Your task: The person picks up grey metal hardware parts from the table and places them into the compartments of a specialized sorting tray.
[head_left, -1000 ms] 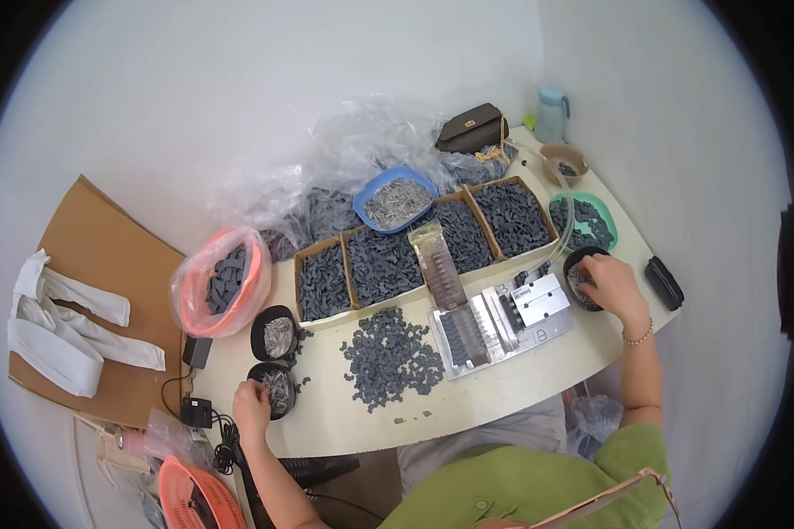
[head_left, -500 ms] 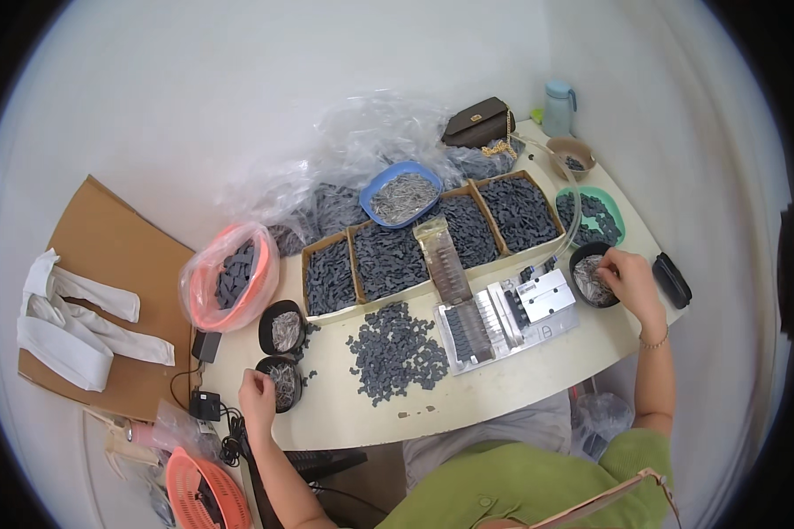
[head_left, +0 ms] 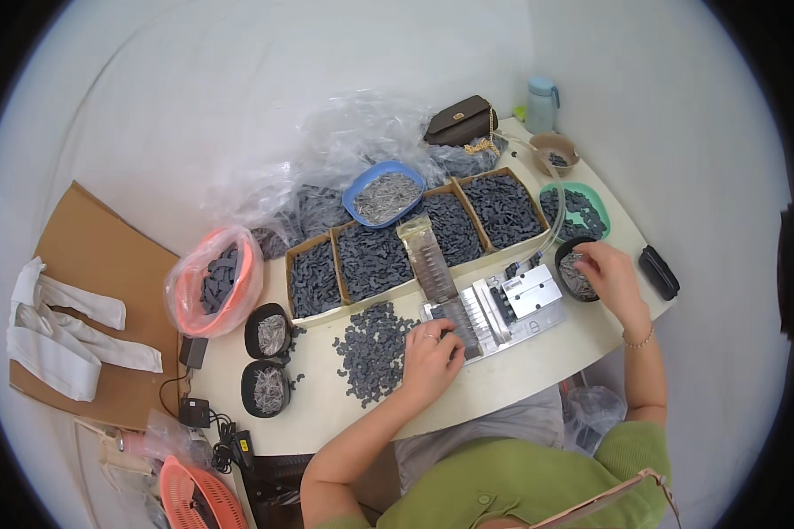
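Observation:
My left hand (head_left: 430, 360), a ring on one finger, rests at the left front of a metal fixture (head_left: 538, 324). Its fingers are bent and drawn together by the lower end of a ribbed clear plastic chute (head_left: 428, 260); whatever they pinch is too small to make out. Beside it on the table lies a loose heap of small dark grey plastic pieces (head_left: 372, 353). At the right end of the fixture my right hand (head_left: 610, 278) dips its closed fingertips into a black bowl (head_left: 559, 256) of thin silvery metal pins (head_left: 575, 278). What those fingertips hold is hidden.
Behind the fixture runs a divided cardboard box (head_left: 337, 269) full of grey pieces, with a blue tray (head_left: 348, 196) of pins on it. Two black bowls (head_left: 248, 381) stand left; a green bowl (head_left: 602, 204) and black case (head_left: 659, 273) right. A clear hose (head_left: 560, 198) arches to the fixture.
My left hand has left the black bowl of pins at the left and moved right to the fixture. My right hand stays at its bowl. The whole view has shifted slightly.

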Available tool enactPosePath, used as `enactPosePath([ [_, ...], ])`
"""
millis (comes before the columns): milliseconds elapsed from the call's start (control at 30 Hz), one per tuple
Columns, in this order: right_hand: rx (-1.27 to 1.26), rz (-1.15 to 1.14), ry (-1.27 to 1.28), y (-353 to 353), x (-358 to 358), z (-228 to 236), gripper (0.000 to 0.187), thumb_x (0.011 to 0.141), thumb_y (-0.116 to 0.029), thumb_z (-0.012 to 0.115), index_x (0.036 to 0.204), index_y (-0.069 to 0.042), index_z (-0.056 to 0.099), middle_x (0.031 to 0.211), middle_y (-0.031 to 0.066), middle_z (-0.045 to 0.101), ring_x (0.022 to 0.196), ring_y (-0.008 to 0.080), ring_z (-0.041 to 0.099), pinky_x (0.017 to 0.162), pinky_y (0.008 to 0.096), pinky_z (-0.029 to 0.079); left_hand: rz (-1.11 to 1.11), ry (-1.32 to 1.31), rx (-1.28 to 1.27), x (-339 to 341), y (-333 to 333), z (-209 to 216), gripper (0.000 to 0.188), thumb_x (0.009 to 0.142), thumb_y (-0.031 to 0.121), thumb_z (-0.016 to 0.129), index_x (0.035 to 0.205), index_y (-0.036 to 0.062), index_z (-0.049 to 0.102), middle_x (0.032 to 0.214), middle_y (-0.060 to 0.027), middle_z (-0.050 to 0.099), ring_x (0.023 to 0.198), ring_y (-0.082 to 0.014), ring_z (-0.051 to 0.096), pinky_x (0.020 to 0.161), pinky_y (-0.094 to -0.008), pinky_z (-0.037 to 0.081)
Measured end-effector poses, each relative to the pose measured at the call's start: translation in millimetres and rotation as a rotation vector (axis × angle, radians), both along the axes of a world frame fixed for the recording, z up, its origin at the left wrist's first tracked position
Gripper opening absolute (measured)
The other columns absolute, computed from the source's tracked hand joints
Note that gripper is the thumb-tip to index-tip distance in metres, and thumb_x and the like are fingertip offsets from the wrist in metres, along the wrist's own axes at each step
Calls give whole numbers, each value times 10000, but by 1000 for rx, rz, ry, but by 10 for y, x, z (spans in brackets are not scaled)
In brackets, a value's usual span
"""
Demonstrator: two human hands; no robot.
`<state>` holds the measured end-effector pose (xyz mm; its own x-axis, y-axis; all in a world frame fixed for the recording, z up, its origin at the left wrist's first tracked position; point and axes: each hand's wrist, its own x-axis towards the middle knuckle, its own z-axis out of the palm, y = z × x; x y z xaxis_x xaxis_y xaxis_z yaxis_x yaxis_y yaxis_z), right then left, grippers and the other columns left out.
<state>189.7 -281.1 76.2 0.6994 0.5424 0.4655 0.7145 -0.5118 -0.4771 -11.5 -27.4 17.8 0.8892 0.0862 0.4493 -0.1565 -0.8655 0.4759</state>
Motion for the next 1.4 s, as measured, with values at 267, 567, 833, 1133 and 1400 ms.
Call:
enactPosePath([
  [267,-90,591,-10,697,-509,-214,99,781,-105,651,840,-49,593,825,93,555,820,277,570,710,369,476,19,26,161,-37,-51,162,158,713,66,676,861,76,624,1111,-124,563,1053,-306,517,937,-456,349],
  [567,-192,751,-336,1021,-728,-514,228,716,-108,602,930,-33,622,869,64,569,827,220,583,700,331,483,-3,205,316,-252,46,-48,655,827,318,635,1322,-61,431,1411,-221,393,1333,-363,354,1089,-506,257],
  [833,-206,665,-444,934,-839,-463,273,747,-125,583,993,-31,651,923,49,592,895,208,558,746,326,437,-2,241,337,-79,168,-4,841,808,463,629,1394,-59,327,1459,-229,330,1374,-387,283,1106,-499,230],
  [1133,11,507,-146,1985,434,99,133,799,-169,654,896,-79,660,869,87,605,902,296,551,798,413,437,511,12,330,-528,1556,459,270,784,113,655,1029,7,614,1003,-176,613,970,-357,572,854,-456,450],
  [1400,-448,441,-2,3247,716,159,96,751,-147,692,826,-91,708,902,110,701,923,283,654,793,399,513,760,548,233,-1028,2645,259,122,735,80,683,847,31,682,849,-187,622,851,-360,626,755,-439,506],
])
